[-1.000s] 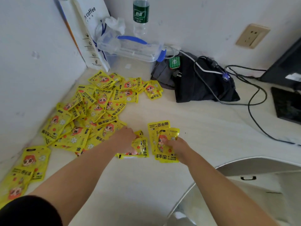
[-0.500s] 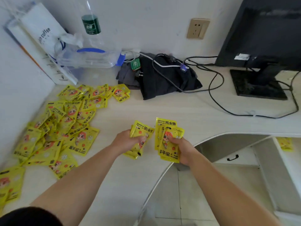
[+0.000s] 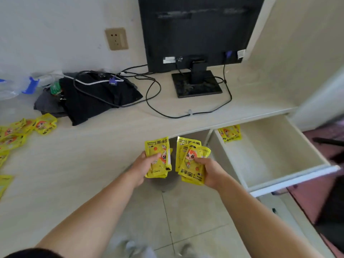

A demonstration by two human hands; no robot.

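Note:
My left hand (image 3: 144, 164) grips a small stack of yellow hand-warmer packets (image 3: 160, 154), held past the desk's curved front edge. My right hand (image 3: 210, 170) grips a second stack of the same yellow packets (image 3: 189, 164) just to the right of the first. Both stacks hang in the air above the floor. An open white drawer (image 3: 290, 181) stands to the right, with a few yellow packets (image 3: 229, 134) lying in its back left corner. More yellow packets (image 3: 16, 133) lie scattered on the desk at the far left.
The cream desk (image 3: 74, 164) carries a black monitor (image 3: 197, 32) on its stand, black cables (image 3: 154, 101), a black cloth bundle (image 3: 96, 97) and a clear plastic box (image 3: 11, 88) at the left edge. A wall socket (image 3: 116, 39) sits behind. Tiled floor lies below.
Both hands lifted their packet stacks off the desk and carried them rightward past its edge. The view swung right, revealing the open drawer and leaving the scattered pile at the far left.

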